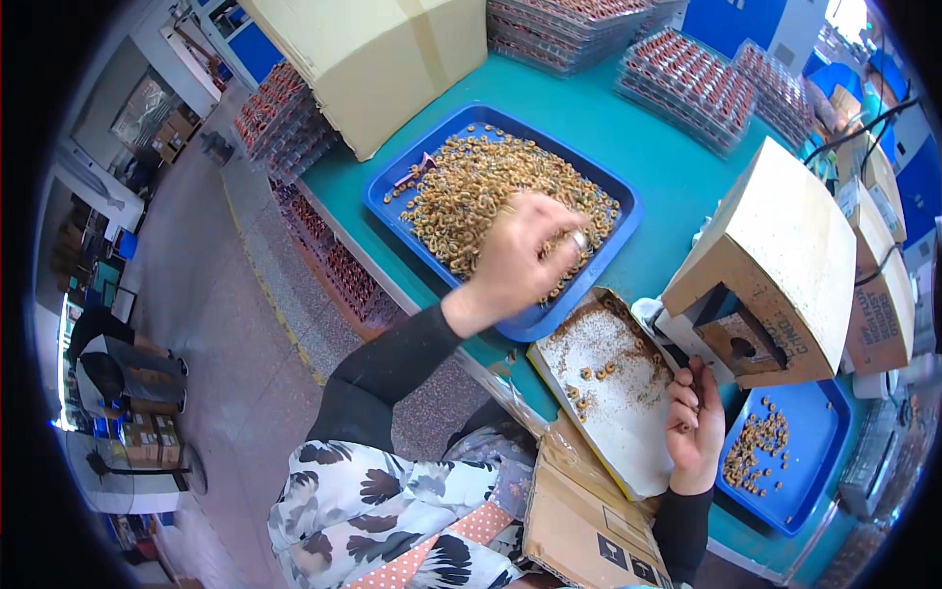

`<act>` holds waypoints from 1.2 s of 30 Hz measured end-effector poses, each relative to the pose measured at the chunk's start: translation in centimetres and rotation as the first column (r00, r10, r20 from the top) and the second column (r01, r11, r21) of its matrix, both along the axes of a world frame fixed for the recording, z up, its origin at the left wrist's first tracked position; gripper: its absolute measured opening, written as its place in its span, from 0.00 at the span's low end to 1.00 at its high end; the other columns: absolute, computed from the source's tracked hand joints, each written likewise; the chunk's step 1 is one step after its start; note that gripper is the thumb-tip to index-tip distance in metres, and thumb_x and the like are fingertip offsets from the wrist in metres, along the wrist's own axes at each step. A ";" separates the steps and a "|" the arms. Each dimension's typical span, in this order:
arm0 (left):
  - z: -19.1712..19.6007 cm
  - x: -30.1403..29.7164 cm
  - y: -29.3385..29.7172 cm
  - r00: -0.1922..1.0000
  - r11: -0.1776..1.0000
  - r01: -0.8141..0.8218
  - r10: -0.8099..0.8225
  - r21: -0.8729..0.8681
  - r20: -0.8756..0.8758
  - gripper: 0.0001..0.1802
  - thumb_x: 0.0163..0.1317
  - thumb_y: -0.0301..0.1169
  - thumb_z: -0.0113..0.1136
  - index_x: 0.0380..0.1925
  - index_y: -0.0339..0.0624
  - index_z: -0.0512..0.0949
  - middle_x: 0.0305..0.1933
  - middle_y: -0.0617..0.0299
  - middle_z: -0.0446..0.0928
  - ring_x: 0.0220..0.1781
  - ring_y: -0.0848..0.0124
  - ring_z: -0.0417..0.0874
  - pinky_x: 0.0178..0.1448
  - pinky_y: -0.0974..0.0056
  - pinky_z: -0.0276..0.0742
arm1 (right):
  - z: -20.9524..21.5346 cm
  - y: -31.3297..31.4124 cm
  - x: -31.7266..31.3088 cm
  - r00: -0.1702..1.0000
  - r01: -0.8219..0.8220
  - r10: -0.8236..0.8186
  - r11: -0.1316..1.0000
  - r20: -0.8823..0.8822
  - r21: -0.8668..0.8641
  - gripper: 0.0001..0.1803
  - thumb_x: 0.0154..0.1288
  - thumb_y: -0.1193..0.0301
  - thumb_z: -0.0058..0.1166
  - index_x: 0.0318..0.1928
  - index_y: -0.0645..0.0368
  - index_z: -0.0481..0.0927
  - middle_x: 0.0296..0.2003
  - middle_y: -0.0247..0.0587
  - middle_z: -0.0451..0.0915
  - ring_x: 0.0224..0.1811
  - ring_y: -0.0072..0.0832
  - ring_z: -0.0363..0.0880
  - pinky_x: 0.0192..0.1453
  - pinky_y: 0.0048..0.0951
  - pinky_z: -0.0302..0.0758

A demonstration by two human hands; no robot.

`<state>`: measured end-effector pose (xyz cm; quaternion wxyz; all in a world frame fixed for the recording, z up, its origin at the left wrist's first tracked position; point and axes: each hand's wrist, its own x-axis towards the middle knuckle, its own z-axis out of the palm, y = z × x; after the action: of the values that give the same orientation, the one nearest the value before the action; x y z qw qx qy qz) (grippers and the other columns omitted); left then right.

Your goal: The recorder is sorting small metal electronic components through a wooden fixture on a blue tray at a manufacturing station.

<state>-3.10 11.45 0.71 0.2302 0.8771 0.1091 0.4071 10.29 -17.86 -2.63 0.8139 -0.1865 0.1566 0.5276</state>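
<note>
My left hand is over a blue tray heaped with small tan ring-shaped parts. Its fingers are curled and slightly blurred, with a shiny silvery bit near the fingertips; whether they pinch a part is unclear. My right hand is raised at the front of a cardboard-covered machine, just below its square opening. The fingers there are closed by a dark, slim piece, and what they hold is hidden. Beneath and between my hands lies a shallow white box lid with brown dust and a few ring parts.
A smaller blue tray with scattered ring parts stands at the right. Clear plastic trays of reddish parts are stacked at the back. A big carton stands behind the large tray. A cardboard flap covers my lap.
</note>
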 end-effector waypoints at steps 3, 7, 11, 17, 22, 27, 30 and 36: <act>0.3 0.9 -5.4 0.939 0.930 0.327 -0.340 -0.167 -0.054 0.12 0.53 0.26 0.62 0.40 0.40 0.80 0.34 0.58 0.77 0.39 0.61 0.77 0.44 0.61 0.73 | -0.7 -0.1 -0.1 0.982 0.072 -0.054 0.993 -0.181 0.095 0.14 0.72 0.66 0.43 0.49 0.63 0.75 0.37 0.40 0.71 0.27 0.19 0.59 0.23 0.15 0.57; 1.5 1.7 -10.6 0.828 0.834 0.515 -0.544 -0.198 -0.138 0.15 0.50 0.29 0.67 0.39 0.42 0.80 0.31 0.59 0.76 0.34 0.62 0.77 0.39 0.61 0.74 | -0.5 0.6 -0.4 0.983 -0.004 -0.007 0.998 0.184 0.059 0.15 0.71 0.65 0.45 0.49 0.64 0.74 0.47 0.48 0.78 0.49 0.35 0.77 0.53 0.33 0.77; 0.7 4.0 -12.2 0.725 0.757 0.619 -0.653 -0.208 -0.219 0.15 0.49 0.36 0.68 0.37 0.47 0.79 0.33 0.61 0.74 0.38 0.61 0.78 0.38 0.59 0.75 | 0.6 1.5 -0.5 0.957 -0.005 0.007 1.000 0.289 -0.005 0.21 0.74 0.59 0.38 0.55 0.62 0.71 0.53 0.48 0.74 0.55 0.35 0.74 0.61 0.36 0.71; -1.6 5.0 -12.7 0.723 0.776 0.602 -0.629 -0.187 -0.284 0.14 0.49 0.36 0.67 0.37 0.49 0.79 0.36 0.62 0.76 0.41 0.62 0.78 0.40 0.59 0.78 | 0.4 1.0 -0.6 0.951 -0.004 -0.007 0.999 0.309 0.037 0.24 0.75 0.57 0.34 0.58 0.63 0.68 0.56 0.48 0.72 0.57 0.34 0.73 0.61 0.34 0.70; -1.6 4.7 -12.4 0.740 0.764 0.630 -0.645 -0.138 -0.192 0.10 0.48 0.31 0.68 0.32 0.45 0.80 0.33 0.61 0.78 0.35 0.62 0.79 0.37 0.61 0.78 | 0.6 0.7 -0.5 0.942 -0.048 0.038 0.999 0.333 0.022 0.22 0.75 0.60 0.36 0.57 0.64 0.69 0.54 0.48 0.74 0.57 0.33 0.73 0.62 0.34 0.70; -0.3 4.2 -11.2 0.688 0.626 0.435 -0.695 -0.647 -0.210 0.09 0.51 0.28 0.68 0.33 0.39 0.80 0.31 0.60 0.77 0.29 0.73 0.78 0.34 0.69 0.75 | 1.7 0.7 -0.6 0.922 -0.008 0.105 0.968 0.374 -0.251 0.17 0.73 0.65 0.43 0.53 0.65 0.72 0.43 0.43 0.78 0.42 0.27 0.78 0.45 0.27 0.76; -0.2 4.3 -10.3 0.676 0.565 0.372 -0.709 -0.736 -0.202 0.09 0.52 0.27 0.69 0.33 0.38 0.81 0.30 0.65 0.76 0.29 0.80 0.75 0.32 0.73 0.71 | 1.7 0.2 -0.2 0.854 -0.206 0.304 0.943 0.422 -0.262 0.14 0.70 0.68 0.48 0.49 0.64 0.72 0.33 0.35 0.74 0.25 0.16 0.68 0.22 0.16 0.63; -0.7 4.5 -10.3 0.754 0.610 0.279 -0.617 -0.741 -0.224 0.13 0.48 0.27 0.72 0.34 0.38 0.80 0.28 0.67 0.74 0.27 0.81 0.72 0.30 0.74 0.68 | 1.7 0.2 0.0 0.803 -0.239 0.349 0.931 0.483 -0.276 0.11 0.64 0.72 0.57 0.45 0.60 0.73 0.30 0.27 0.70 0.22 0.10 0.57 0.20 0.12 0.50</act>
<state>1.37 1.17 0.05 0.5925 0.8014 0.0675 0.0464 10.25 -17.66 -0.89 0.7100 -0.4265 -0.0500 0.5582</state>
